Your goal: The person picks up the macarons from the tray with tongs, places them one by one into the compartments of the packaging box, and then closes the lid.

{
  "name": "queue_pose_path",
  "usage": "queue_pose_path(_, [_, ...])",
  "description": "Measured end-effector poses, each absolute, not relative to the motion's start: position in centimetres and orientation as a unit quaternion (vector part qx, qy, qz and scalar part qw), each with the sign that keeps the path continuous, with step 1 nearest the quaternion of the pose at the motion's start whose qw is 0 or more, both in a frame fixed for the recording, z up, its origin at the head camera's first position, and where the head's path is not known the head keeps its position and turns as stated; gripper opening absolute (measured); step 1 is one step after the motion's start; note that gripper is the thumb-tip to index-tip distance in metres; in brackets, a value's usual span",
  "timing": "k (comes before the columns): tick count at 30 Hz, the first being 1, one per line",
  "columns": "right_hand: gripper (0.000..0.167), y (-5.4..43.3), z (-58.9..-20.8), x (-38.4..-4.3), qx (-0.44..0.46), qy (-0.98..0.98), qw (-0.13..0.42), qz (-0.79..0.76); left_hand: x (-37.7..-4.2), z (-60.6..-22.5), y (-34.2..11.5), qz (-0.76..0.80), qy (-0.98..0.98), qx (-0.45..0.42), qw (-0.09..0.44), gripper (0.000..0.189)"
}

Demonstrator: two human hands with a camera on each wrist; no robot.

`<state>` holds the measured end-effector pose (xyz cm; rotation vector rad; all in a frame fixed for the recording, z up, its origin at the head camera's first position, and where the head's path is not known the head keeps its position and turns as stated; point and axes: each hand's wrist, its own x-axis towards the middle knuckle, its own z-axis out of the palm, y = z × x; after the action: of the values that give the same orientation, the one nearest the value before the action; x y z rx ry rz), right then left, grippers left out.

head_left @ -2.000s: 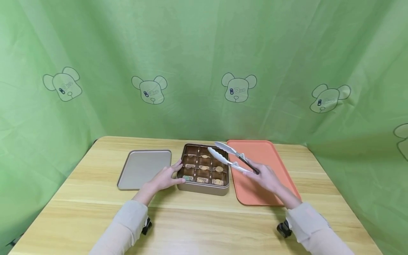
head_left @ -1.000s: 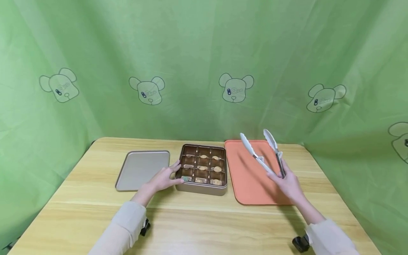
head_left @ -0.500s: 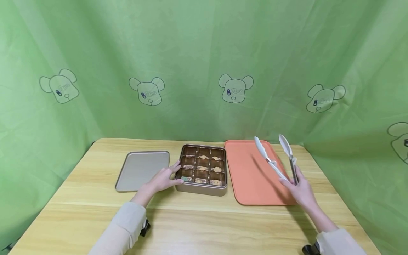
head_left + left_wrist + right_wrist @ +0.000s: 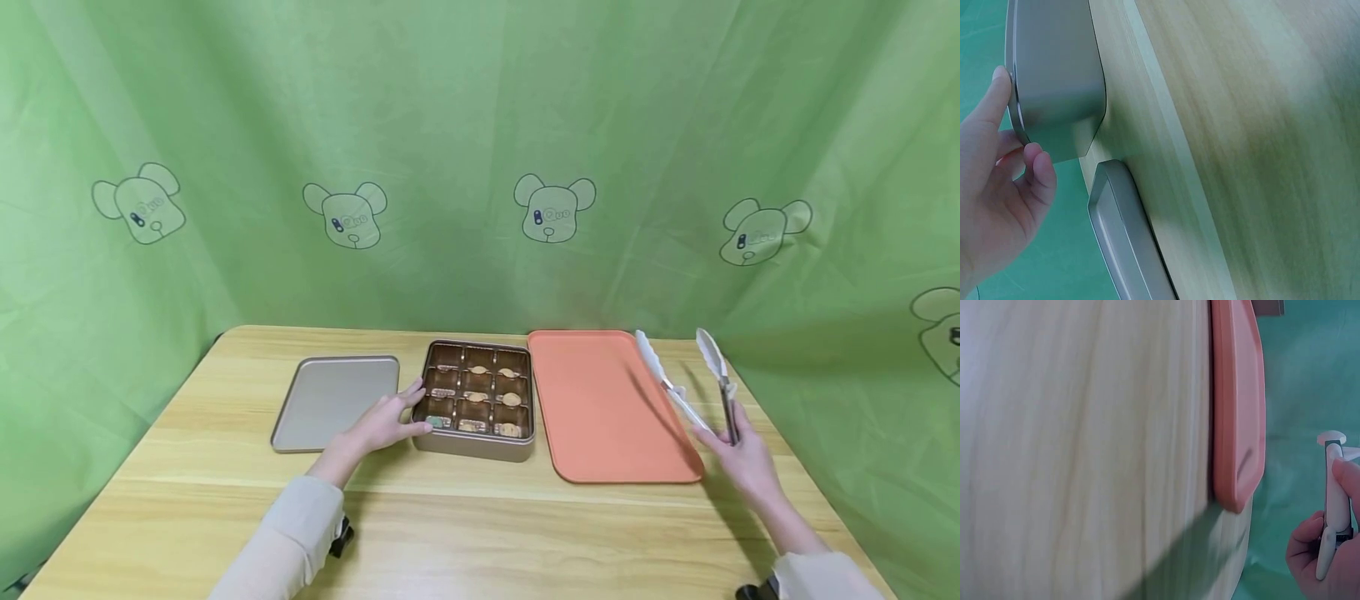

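A square metal tin [image 4: 472, 444] stands mid-table, with a brown divided insert [image 4: 447, 357] inside. Small tan pieces and a green one [image 4: 435, 422] lie in its compartments. My left hand [image 4: 384, 421] holds the tin by its front left corner, thumb at the rim and the other fingers along the left side. Tongs [image 4: 684, 406] with pale scalloped tips are in my right hand [image 4: 748, 460], held near the handle end. Their arms are spread, with nothing between the tips, over the right edge of the coral tray [image 4: 607, 417].
A flat metal lid [image 4: 337, 402] lies left of the tin. The coral tray sits close to the tin's right side, with nothing on it. A green curtain [image 4: 450, 275] hangs behind the wooden table [image 4: 480, 525].
My right hand has carried the tongs from above the tin, across the tray, to the tray's right edge. The left hand keeps its place at the tin.
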<state>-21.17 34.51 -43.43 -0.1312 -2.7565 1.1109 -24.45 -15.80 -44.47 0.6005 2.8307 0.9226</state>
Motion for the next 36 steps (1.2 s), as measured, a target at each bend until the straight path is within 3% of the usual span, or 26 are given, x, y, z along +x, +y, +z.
queue_pose_path(10, [0.054,36.4,-43.9,-20.9,-0.061,-0.923,0.095,0.367,-24.5,-44.3,-15.8,0.31,0.928,0.198,0.052,0.073])
queue_pose_path(23, [0.066,38.5,-45.4,-20.6,-0.071,-0.934,0.072,0.344,-24.3,-44.4,-15.8,0.306,0.931,0.194,0.053,0.073])
queue_pose_path(29, [0.084,39.0,-45.7,-20.9,-0.093,-0.934,0.033,0.343,-24.3,-44.4,-15.8,0.308,0.929,0.195,0.054,0.073])
queue_pose_path(36, [0.085,39.3,-45.8,-21.2,-0.101,-0.938,-0.005,0.333,-24.3,-44.3,-15.8,0.31,0.929,0.195,0.056,0.073])
